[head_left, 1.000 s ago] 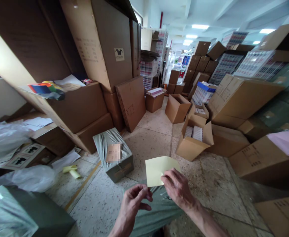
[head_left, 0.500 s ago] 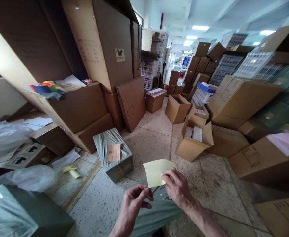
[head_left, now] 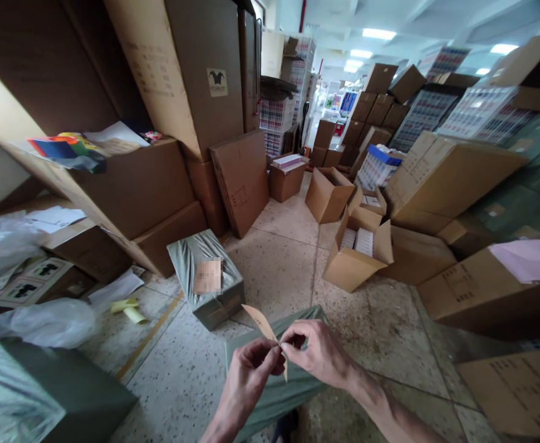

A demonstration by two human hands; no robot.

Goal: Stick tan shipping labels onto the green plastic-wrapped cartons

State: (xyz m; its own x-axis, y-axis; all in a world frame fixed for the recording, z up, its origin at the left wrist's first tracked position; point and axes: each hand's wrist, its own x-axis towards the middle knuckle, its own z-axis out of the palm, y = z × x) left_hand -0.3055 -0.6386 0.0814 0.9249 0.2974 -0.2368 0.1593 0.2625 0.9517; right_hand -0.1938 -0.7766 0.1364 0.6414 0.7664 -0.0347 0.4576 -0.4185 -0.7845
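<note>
A tan label with some dark print stands on edge between my hands, tilted and slightly curved. My left hand pinches it near its lower end between thumb and fingers. Right beside that grip, my right hand has thumb and forefinger closed on the label's edge, fingertips nearly touching the left ones. Beneath both hands is a package wrapped in green plastic. Whether the label's backing has come apart from it cannot be made out.
Another green-wrapped package with a blurred label sits ahead on the floor. Curled yellow paper strips lie to the left. Open cartons stand ahead right, folded cardboard leans ahead, and a large carton stands at right.
The label has turned from its pale yellow side to edge-on, showing its tan side. My left hand has closed on it, and my right hand has moved left to meet it.
</note>
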